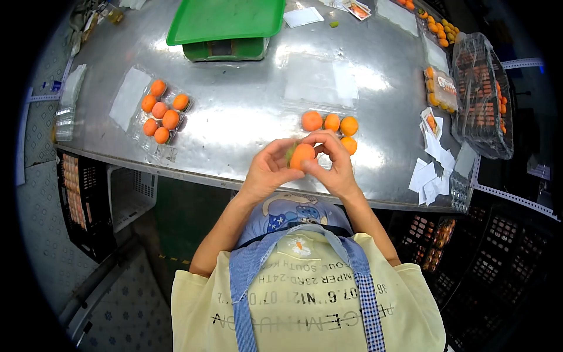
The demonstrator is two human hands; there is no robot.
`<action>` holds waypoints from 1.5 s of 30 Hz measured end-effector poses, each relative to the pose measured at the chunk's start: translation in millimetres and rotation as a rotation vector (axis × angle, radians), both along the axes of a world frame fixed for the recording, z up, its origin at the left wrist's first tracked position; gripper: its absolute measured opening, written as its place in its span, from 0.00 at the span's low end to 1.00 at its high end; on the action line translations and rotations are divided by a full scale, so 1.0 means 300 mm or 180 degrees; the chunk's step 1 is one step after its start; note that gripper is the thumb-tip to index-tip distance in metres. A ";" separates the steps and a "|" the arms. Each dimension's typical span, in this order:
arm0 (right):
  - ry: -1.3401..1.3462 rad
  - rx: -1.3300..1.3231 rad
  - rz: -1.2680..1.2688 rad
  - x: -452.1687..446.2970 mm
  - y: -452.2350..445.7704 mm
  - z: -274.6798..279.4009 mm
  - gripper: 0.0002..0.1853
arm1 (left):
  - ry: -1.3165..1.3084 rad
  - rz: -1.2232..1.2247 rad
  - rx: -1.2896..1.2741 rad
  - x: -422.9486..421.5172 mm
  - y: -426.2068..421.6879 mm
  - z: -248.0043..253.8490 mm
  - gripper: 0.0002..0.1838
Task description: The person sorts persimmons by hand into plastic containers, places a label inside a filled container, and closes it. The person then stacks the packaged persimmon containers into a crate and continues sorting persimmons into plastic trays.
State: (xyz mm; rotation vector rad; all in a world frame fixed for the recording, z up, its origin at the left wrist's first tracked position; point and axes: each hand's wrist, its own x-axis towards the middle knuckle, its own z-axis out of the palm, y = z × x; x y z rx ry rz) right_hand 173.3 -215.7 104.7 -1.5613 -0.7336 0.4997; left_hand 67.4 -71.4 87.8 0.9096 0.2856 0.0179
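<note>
Both my hands hold one orange fruit [303, 156] with a green leafy top, above the near edge of the metal table. My left hand [272, 168] has its fingers curled at the leafy side of the fruit. My right hand [333, 162] pinches the other side between thumb and fingers. Just beyond my hands, several orange fruits [332, 122] lie by an open clear plastic container [319, 79]. On the left of the table, another clear container [179, 124] holds several orange fruits [170, 119].
A green scale [226, 20] stands at the back. At the right are a closed fruit box [441, 89], a plastic-lined crate [478, 94] and scattered paper slips [427, 179]. Black crates [79, 199] and a grey crate [132, 190] sit below the table's left edge.
</note>
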 end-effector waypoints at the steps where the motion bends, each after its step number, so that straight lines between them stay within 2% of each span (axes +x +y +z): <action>1: -0.0164 -0.0091 -0.0001 -0.001 0.004 0.003 0.15 | -0.0031 0.0037 0.0103 0.003 -0.005 -0.004 0.32; 2: -0.0328 -0.0183 -0.0003 -0.001 0.008 0.004 0.15 | -0.0061 0.0074 0.0205 0.005 -0.008 -0.010 0.31; 5: -0.0050 -0.0168 -0.0052 0.004 0.014 -0.006 0.13 | 0.0086 0.0007 0.0063 0.006 -0.010 -0.040 0.28; 8: 0.0283 -0.0148 -0.0146 0.009 0.019 -0.004 0.10 | 0.0118 -0.0304 -0.0510 0.005 0.011 -0.002 0.27; 11: 0.0173 -0.0083 -0.0168 0.010 0.025 -0.004 0.08 | 0.0102 -0.0373 -0.0462 -0.001 0.010 -0.016 0.28; 14: 0.0239 -0.0117 -0.0103 0.015 0.016 -0.018 0.12 | -0.0038 -0.0388 -0.0649 -0.008 0.008 -0.031 0.23; 17: -0.0110 -0.0143 0.0092 0.015 0.012 0.003 0.20 | -0.0205 -0.0426 -0.0854 -0.009 0.008 -0.054 0.28; 20: -0.0378 -0.0267 0.0203 0.004 0.016 0.033 0.28 | 0.0072 -0.0486 -0.0811 0.003 0.015 -0.002 0.34; 23: -0.0512 -0.0185 0.0220 0.003 0.019 0.015 0.31 | 0.0101 -0.0533 -0.0728 0.005 0.016 -0.001 0.36; 26: -0.0329 -0.0472 0.0339 0.011 0.007 0.025 0.31 | 0.0198 -0.0613 -0.0725 0.004 0.021 -0.001 0.37; 29: 0.1103 -0.0057 0.0222 -0.010 0.015 0.045 0.28 | 0.0472 -0.0634 -0.0456 0.000 0.024 0.003 0.37; 33: 0.2181 0.0206 0.0160 0.010 -0.022 -0.054 0.24 | 0.0759 -0.0213 0.0074 0.003 0.034 -0.029 0.36; 39: 0.2764 0.0266 0.0098 -0.001 -0.013 -0.028 0.29 | 0.0606 0.0200 0.0458 0.004 0.039 -0.014 0.28; 42: 0.2894 0.0237 0.0219 -0.004 -0.011 -0.044 0.29 | 0.0595 0.0212 0.0433 0.006 0.042 -0.013 0.24; 45: 0.2776 0.0201 0.0324 -0.005 -0.018 -0.065 0.23 | 0.0530 0.0207 0.0438 0.007 0.043 -0.016 0.20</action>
